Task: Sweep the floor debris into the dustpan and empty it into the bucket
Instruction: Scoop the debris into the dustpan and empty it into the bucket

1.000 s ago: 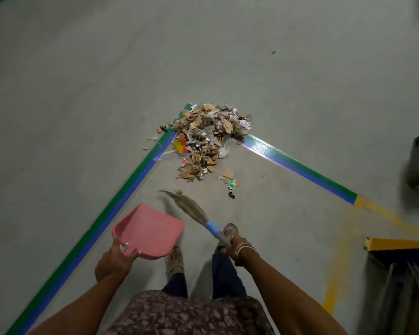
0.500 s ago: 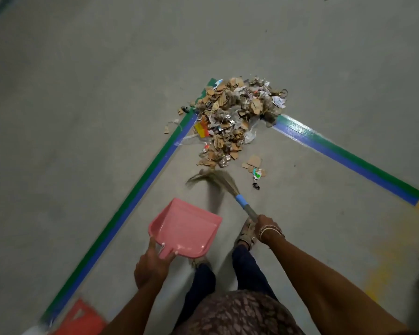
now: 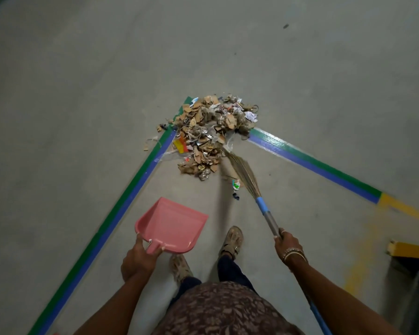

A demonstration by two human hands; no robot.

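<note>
A pile of debris, mostly cardboard scraps, paper and plastic, lies on the grey floor at the corner of the green-and-blue floor tape. My left hand grips the handle of a pink dustpan, held above the floor near my feet with nothing in it. My right hand grips the metal-and-blue handle of a grass broom. The bristle tips reach the right edge of the pile. No bucket is in view.
Green-and-blue tape lines run left and right from the pile. A few stray scraps lie beside the bristles. A yellow-edged structure stands at the right. My sandalled feet stand below the dustpan.
The broom has swung from the left, near the dustpan, out to the right side of the pile. My right hand has moved right. The dustpan stays in my left hand.
</note>
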